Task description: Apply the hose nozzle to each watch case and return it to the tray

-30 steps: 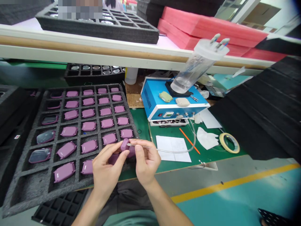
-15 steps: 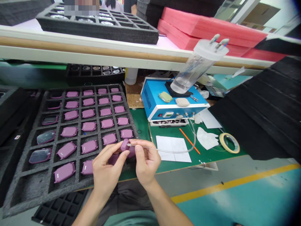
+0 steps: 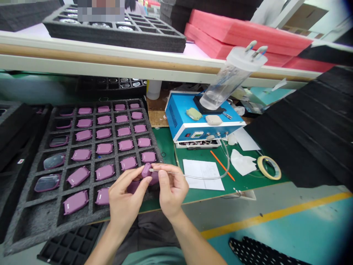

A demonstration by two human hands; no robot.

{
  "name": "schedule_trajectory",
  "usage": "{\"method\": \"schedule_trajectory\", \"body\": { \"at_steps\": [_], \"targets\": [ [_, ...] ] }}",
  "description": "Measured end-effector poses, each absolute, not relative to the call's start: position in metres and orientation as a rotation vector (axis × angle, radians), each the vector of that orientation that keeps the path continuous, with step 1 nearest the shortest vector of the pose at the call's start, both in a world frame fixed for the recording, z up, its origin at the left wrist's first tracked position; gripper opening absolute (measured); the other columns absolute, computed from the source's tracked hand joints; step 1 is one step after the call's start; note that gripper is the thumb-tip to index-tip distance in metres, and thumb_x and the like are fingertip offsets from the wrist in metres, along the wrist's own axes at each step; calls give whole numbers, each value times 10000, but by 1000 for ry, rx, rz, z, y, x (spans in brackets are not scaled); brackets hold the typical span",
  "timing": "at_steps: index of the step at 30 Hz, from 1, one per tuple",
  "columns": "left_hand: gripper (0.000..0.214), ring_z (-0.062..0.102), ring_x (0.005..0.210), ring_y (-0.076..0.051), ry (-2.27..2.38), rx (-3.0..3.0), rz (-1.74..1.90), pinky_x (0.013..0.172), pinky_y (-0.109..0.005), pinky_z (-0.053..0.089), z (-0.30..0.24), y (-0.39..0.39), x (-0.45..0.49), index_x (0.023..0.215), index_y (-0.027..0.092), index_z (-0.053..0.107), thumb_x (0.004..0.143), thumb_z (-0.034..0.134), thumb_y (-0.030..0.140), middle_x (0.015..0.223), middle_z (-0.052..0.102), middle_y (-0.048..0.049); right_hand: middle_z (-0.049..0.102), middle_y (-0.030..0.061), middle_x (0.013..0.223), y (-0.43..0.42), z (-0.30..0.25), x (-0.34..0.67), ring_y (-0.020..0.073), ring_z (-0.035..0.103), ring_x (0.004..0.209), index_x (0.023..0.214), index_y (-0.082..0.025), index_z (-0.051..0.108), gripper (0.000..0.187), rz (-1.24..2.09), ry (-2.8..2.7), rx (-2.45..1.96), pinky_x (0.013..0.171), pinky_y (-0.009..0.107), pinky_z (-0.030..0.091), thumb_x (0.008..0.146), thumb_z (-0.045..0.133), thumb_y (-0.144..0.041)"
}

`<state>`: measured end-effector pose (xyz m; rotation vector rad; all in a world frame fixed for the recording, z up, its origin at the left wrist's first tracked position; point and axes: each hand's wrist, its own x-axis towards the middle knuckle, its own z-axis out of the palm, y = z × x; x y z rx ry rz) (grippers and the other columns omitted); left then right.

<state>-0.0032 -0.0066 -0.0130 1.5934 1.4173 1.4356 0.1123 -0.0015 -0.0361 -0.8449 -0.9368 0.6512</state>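
Purple plastic casing [image 3: 147, 170] is pinched in my left hand [image 3: 124, 198], between my thumb [image 3: 135, 177] and curled fingers, just above the near right part of the black foam tray [image 3: 26, 221]; my right hand [image 3: 172, 189] grips a thin metal nozzle [image 3: 157, 170] between thumb and forefinger, its tip against the casing's edge; my other right fingers curl in close together; clear tubing [image 3: 198, 177] runs from the nozzle to a blue control box [image 3: 176, 117] beyond the tray's right side; more purple casings [image 3: 104, 172] lie in rows in the tray's pockets, one partly under my hands; a few pockets along the tray's left side hold clear-topped casings [image 3: 47, 183]; a tilted clear plastic cylinder [image 3: 226, 82] stands on the box; a roll of yellow tape [image 3: 269, 167] lies well right of the tray.
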Motion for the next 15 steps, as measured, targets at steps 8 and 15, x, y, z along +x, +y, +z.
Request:
{"method": "schedule_trajectory", "body": {
  "at_steps": [8, 15],
  "targets": [
    [199, 769, 916, -186, 1429, 1592, 1426, 863, -289, 612, -15, -7, -5, 1098, 252, 836, 903, 797, 241, 1048, 827, -27, 816, 47, 962, -1, -37, 113, 171, 819, 916, 1035, -237, 747, 98, 659, -944, -853, 851, 302, 684, 1012, 655, -212],
    [254, 724, 855, -152, 1465, 1561, 1435, 888, -267, 574, -20, -4, -7, 1133, 261, 820, 882, 834, 301, 1036, 794, 4, 826, 62, 918, 7, -29, 110, 170, 806, 809, 987, -221, 738, 162, 667, -946, -927, 758, 284, 672, 1009, 650, -354]
  ]
}}
